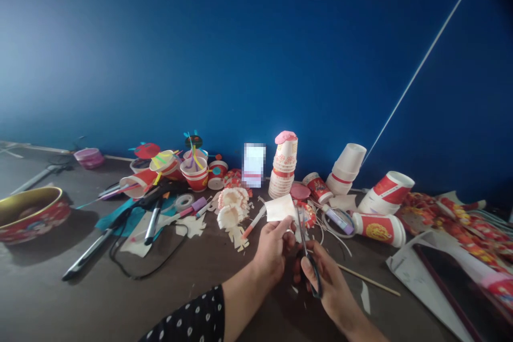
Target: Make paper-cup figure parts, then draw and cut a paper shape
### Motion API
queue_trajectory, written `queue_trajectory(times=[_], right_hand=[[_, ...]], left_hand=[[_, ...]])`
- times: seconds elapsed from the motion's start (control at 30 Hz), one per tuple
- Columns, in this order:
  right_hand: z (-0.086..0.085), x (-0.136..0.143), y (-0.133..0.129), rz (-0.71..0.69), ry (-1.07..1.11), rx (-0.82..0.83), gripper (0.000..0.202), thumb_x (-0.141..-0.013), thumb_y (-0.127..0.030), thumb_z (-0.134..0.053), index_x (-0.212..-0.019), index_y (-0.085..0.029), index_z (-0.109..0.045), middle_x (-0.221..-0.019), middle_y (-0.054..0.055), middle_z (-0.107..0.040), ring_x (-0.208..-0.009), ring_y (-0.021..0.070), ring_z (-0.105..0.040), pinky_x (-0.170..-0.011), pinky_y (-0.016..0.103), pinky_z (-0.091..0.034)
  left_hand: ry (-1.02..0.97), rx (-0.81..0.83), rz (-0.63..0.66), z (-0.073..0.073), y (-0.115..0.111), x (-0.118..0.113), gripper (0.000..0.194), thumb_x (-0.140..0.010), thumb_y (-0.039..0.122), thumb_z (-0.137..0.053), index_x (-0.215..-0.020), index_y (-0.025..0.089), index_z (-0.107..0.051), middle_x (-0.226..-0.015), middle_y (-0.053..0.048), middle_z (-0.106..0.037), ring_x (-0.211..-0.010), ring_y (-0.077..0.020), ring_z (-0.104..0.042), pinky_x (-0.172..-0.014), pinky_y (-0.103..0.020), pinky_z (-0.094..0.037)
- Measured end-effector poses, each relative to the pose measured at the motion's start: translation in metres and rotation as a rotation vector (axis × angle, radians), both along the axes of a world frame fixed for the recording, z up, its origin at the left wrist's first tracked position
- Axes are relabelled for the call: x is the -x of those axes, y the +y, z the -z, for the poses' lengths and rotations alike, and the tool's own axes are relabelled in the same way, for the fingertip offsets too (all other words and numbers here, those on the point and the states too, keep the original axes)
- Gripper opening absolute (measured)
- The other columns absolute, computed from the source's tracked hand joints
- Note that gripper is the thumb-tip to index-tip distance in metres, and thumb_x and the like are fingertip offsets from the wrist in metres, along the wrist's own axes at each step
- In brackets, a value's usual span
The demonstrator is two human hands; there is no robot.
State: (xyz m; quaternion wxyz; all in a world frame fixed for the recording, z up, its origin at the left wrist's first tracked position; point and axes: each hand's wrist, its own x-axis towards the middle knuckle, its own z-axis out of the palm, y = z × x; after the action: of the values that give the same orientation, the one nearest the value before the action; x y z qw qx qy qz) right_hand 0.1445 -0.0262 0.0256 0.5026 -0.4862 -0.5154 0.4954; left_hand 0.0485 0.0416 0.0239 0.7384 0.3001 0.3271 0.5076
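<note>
My left hand (274, 248) is closed on a small white piece of paper (279, 208), with the thumb on its lower edge. My right hand (323, 278) is wrapped round the dark handles of a pair of scissors (303, 235). The blades point up and away, just beside the right edge of the paper; whether they touch it I cannot tell. A white and orange marker (254, 223) lies left of the paper. Behind it rises a stack of paper cups (282, 173) topped by a pink piece.
Decorated cups (195, 173), a hot-glue-like black tool (96, 248) and a red bowl (34, 214) are on the left. Fallen red and white cups (379, 228), a wooden stick (371, 280) and a dark phone (460, 288) lie on the right. A blue wall (224, 64) stands behind.
</note>
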Motion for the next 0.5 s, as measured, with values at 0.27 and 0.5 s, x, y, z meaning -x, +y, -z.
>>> queue_trajectory(times=[0.27, 0.5], right_hand=[[-0.0025, 0.0017, -0.0014, -0.049, 0.036, -0.017, 0.029, -0.075, -0.046, -0.057, -0.085, -0.019, -0.05, -0.064, -0.003, -0.052, -0.056, 0.0108, -0.047, -0.05, 0.021, -0.036], [-0.0003, 0.0006, -0.0005, -0.041, 0.078, -0.001, 0.029, -0.074, -0.044, -0.059, -0.085, -0.02, -0.05, -0.061, -0.003, -0.053, -0.053, 0.0102, -0.046, -0.049, 0.021, -0.037]], left_hand=[[-0.031, -0.022, -0.02, -0.0005, -0.0026, -0.0017, 0.027, -0.068, 0.037, -0.059, -0.057, 0.015, -0.05, -0.04, 0.006, -0.037, -0.037, -0.0053, -0.031, -0.041, -0.02, -0.026], [0.039, -0.029, -0.033, 0.0005, -0.0044, -0.0034, 0.029, -0.068, 0.039, -0.058, -0.054, 0.016, -0.048, -0.038, 0.006, -0.036, -0.035, -0.0055, -0.029, -0.038, -0.02, -0.022]])
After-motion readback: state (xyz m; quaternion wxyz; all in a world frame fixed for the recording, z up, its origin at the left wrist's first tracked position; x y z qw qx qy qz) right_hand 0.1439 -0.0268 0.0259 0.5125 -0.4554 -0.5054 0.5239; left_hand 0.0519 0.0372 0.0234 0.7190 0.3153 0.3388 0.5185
